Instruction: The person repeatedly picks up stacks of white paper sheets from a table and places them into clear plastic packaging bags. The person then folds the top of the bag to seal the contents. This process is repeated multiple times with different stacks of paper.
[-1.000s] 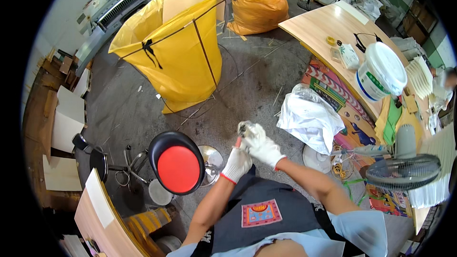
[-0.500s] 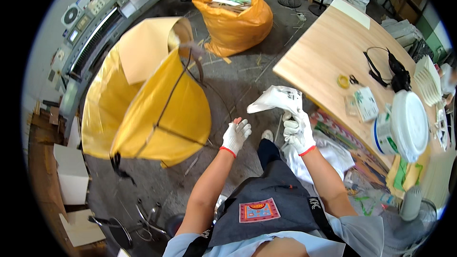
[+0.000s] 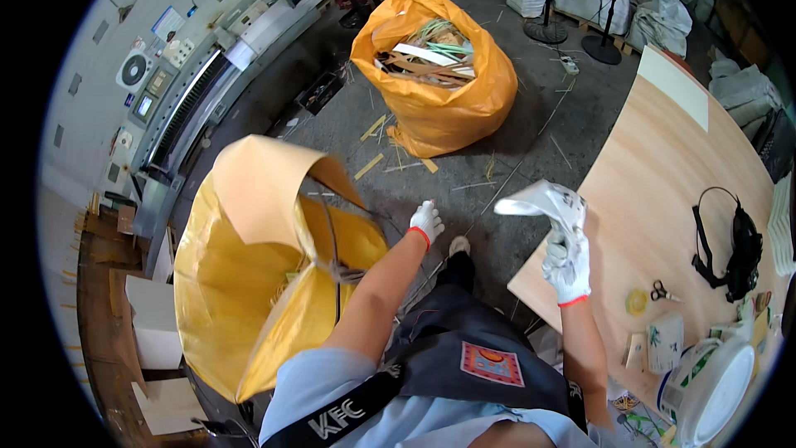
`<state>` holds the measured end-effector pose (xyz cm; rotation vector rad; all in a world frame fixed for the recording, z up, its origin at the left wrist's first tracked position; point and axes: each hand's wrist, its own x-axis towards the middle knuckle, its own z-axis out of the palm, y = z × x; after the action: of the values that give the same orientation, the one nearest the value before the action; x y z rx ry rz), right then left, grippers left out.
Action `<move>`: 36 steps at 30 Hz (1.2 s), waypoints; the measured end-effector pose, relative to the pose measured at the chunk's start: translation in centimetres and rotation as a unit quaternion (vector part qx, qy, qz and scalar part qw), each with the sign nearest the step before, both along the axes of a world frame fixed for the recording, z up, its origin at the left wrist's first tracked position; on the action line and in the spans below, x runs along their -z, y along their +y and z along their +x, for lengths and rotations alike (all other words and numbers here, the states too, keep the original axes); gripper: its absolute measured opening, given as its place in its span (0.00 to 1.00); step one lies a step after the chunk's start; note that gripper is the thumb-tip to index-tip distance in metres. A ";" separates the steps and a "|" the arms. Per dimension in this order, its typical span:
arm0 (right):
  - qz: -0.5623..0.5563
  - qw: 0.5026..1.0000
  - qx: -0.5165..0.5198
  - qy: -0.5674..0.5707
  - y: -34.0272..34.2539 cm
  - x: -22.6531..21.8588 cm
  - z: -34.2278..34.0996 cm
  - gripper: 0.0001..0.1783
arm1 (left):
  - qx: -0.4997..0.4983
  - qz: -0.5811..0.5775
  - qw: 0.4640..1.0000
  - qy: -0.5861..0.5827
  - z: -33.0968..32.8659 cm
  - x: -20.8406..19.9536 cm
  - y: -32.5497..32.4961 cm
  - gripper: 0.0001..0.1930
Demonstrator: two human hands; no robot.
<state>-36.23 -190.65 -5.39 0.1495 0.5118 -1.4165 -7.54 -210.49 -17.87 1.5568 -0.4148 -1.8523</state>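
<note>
My right hand, in a white knit glove with a red cuff, is closed around a crumpled white plastic bag. The bag's loose end sticks out to the left above the fist, near the corner of the wooden table. My left hand, gloved the same way, hangs over the floor with its fingers loosely bent and nothing visible in them. Nearest to it stands a large yellow sack, its mouth wide, with a curved tan sheet at its rim and a dark cord.
Ahead is an orange sack full of scrap strips. On the table lie scissors, a tape roll, a black strapped item and a white bucket. A long machine runs along the left; standing fans are far off.
My view has shifted, and the orange sack looks nearer. My right hand, still gripping the plastic bag, is now closer to the table. My left hand's fingers are more bent.
</note>
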 end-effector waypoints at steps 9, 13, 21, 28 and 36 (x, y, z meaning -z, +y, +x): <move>0.121 0.987 0.046 0.096 -15.3 0.7 -3.0 0.21 | -0.080 0.023 0.994 -0.067 3.5 8.5 -27.0 0.30; 0.172 0.970 0.065 0.158 -23.6 0.5 -2.3 0.15 | -0.073 0.050 0.993 -0.080 1.6 5.8 -37.1 0.36; 0.076 0.896 -0.217 0.379 -42.1 -0.1 0.3 0.31 | 0.298 -0.017 0.848 -0.437 1.7 8.6 -45.2 0.28; -0.086 0.442 -0.593 0.668 -62.4 2.9 4.6 0.36 | 0.213 -0.078 0.906 -0.358 2.5 0.9 -37.9 0.16; -0.267 0.203 -0.634 0.697 -72.3 15.0 17.5 0.26 | 0.103 -0.046 0.978 -0.175 0.9 -1.5 -34.2 0.14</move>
<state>-18.76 -262.98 -20.38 -1.9511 1.0712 0.5555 -6.61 -244.68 -16.39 1.8360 -0.8391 -1.6775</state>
